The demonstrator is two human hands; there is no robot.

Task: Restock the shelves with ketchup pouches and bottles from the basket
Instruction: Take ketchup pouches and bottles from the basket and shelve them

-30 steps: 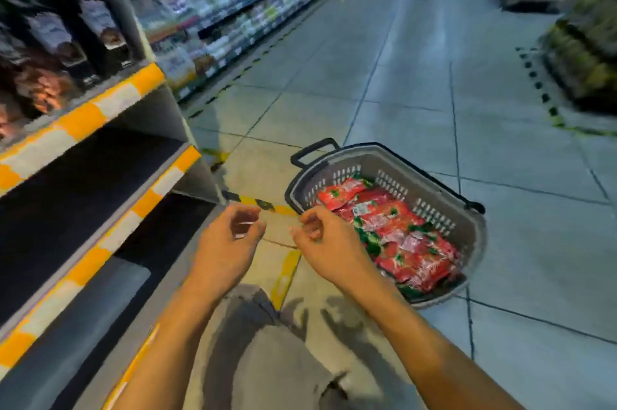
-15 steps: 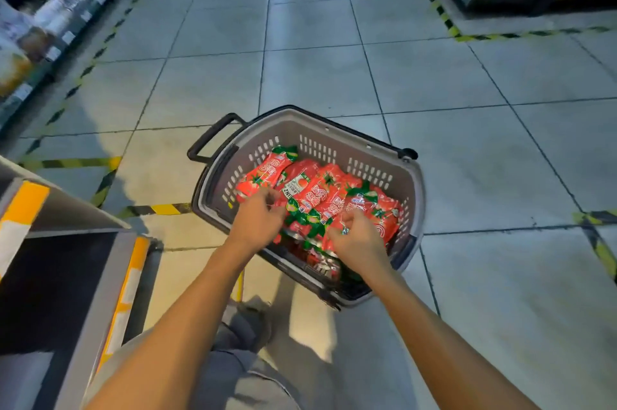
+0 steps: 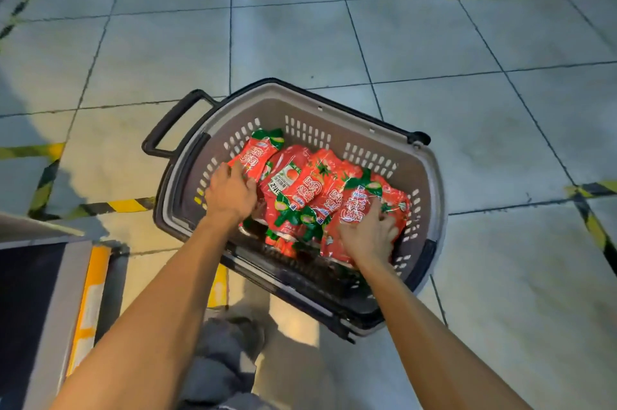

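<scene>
2 hands in the basket (image 3: 374, 129) on the floor: left hand (image 3: 230, 192) curls on a ketchup pouch (image 3: 257, 155) beyond its fingers, right hand (image 3: 369, 236) grips another pouch (image 3: 357, 205). Picking step; next, lift both toward the shelf (image 3: 43, 292) left.

The basket (image 3: 337, 110) sits on the tiled floor (image 3: 300, 25), right of the shelf edge (image 3: 88, 302); ketchup pouches (image 3: 310, 189) lie piled inside, both hands among them.

Both grips (image 3: 230, 190) (image 3: 369, 234) – on basket (image 3: 334, 102) pouches (image 3: 310, 189)
</scene>
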